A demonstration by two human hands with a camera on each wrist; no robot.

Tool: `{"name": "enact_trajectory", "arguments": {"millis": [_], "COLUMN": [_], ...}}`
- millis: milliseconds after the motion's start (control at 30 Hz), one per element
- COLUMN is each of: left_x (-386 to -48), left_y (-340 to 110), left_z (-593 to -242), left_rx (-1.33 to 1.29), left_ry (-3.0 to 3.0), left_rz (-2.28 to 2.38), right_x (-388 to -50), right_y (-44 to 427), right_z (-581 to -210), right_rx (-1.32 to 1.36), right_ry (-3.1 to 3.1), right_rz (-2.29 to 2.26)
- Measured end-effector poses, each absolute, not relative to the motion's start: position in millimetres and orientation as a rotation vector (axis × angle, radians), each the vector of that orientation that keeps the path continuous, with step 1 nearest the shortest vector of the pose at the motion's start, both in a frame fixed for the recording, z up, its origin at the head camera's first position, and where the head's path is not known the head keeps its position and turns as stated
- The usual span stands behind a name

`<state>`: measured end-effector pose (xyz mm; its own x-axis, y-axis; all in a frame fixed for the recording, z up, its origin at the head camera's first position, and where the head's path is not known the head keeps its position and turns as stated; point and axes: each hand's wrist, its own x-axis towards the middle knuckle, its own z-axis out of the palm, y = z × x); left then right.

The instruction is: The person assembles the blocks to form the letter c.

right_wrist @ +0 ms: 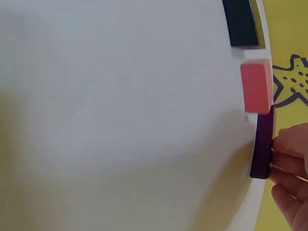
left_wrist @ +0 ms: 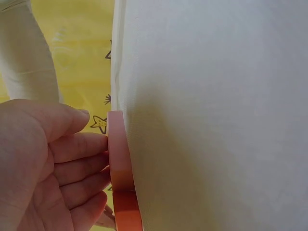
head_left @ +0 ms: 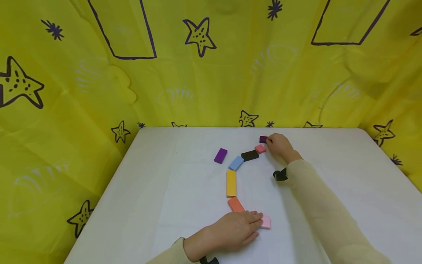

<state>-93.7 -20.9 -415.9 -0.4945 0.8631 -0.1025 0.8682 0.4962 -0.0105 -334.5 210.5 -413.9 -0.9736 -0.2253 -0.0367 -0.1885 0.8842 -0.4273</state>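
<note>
Near the front of the white table, my left hand [head_left: 232,229] lies with its fingers over a pink block [head_left: 265,222]. In the left wrist view its fingertips touch that block's face, and the thumb stands apart. An orange block [head_left: 236,204], partly covered by this hand, sits against the pink one. At the far side, my right hand [head_left: 280,146] has its fingers bent at a dark purple block [head_left: 263,139] and holds it by one end. Just beside that lies a coral-pink block [head_left: 260,149], its face plain in the right wrist view.
A curved row continues through a black block [head_left: 250,156], a light blue block [head_left: 236,163] and a yellow block [head_left: 231,183]. Apart from it, to the left, lies a purple block [head_left: 221,156]. A yellow patterned curtain [head_left: 211,84] stands behind the white table [head_left: 138,190].
</note>
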Motion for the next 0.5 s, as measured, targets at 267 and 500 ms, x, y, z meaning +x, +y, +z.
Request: {"name": "enact_trajectory", "arguments": {"millis": [267, 500], "left_x": [-95, -95], "left_y": [-21, -21], "left_z": [-417, -418], "left_rx": [1.52, 1.524], "left_ry": [2.642, 2.631], "left_rz": [-0.054, -0.037], "right_x": [-324, -311], "right_y": [225, 233], "right_z": [-414, -414], "right_rx": [-0.343, -0.41], "right_ry": [2.991, 3.062], "right_rz": [-0.599, -0.559]}}
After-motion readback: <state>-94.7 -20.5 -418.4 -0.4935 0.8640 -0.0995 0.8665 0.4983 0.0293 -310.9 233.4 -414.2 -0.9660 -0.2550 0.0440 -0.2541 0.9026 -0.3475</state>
